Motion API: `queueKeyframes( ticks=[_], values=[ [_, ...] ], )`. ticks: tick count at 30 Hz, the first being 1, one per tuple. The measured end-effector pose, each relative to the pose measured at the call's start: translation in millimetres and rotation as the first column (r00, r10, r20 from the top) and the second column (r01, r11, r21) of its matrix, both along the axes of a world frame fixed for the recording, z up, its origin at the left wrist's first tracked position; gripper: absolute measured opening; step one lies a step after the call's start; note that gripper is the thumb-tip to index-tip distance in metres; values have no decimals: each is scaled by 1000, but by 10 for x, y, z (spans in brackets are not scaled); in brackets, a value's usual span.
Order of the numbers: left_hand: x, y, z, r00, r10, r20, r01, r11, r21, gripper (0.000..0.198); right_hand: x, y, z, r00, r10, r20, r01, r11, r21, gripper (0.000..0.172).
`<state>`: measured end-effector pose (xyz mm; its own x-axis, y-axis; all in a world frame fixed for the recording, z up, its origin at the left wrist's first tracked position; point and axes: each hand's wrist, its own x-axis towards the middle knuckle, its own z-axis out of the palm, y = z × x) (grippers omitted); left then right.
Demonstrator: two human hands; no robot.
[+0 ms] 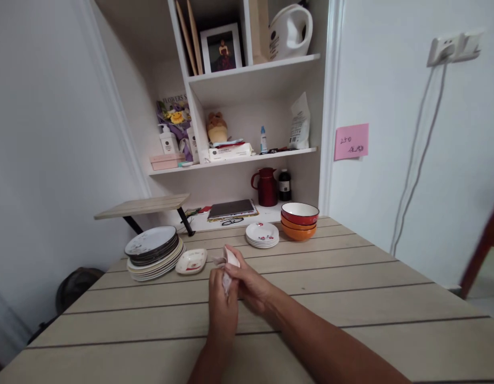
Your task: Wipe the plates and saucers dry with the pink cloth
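Note:
Over the middle of the table, my left hand (223, 306) and my right hand (249, 282) meet, both with their fingers closed. Between them they grip a crumpled, pale pinkish-white cloth (231, 257), its upper edge poking out above the fingers and a loose end hanging below. Whether something small is wrapped inside it I cannot tell. Just left of the hands lies a small square dish (191, 262) with a red pattern. Beyond them is a stack of small white flowered plates (262, 234).
A tall stack of larger plates (151, 253) stands at the left, by a small raised wooden stand (143, 206). Red and orange bowls (299, 224) are stacked at the back right. Behind the table, shelves hold a red jug (267, 186), a laptop (231, 209) and glasses (232, 221).

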<state>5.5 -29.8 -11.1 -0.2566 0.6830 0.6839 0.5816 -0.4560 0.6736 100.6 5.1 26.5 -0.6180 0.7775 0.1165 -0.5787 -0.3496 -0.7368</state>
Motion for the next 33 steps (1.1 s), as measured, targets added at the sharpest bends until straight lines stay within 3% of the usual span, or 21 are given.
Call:
queueKeyframes(
  ticks=[4,7,14,18,21,25,28,30,33],
  values=[
    [-36,11,15,994,50,-100,-46,998,45,24,-60,20,-75,998,-53,33,54,998,-19,46],
    [-56,24,9,979,86,-183,-72,994,81,26,-88,74,-106,998,-39,57,43,996,-73,35],
    [-49,50,-48,881,96,-463,-41,991,127,25,50,254,18,974,183,134,-135,943,-303,56],
    [-50,50,-33,833,125,-540,-13,978,206,19,112,357,21,899,327,291,-213,907,-363,68],
    [-33,34,-8,890,30,-454,45,987,154,19,103,364,-9,908,306,287,-207,921,-330,69],
    [-4,0,26,999,-32,-13,31,997,-65,28,31,238,-65,991,57,119,-40,990,-138,50],
    [-14,-11,37,971,-8,238,46,987,-152,34,-13,122,-102,999,-26,27,26,1000,-12,75],
    [-35,-10,37,963,-28,268,68,988,-139,32,-22,69,-107,999,-11,36,9,999,49,89],
    [-63,0,31,981,-59,184,74,994,-75,26,-38,18,-95,996,-53,70,46,995,89,90]
  ],
)
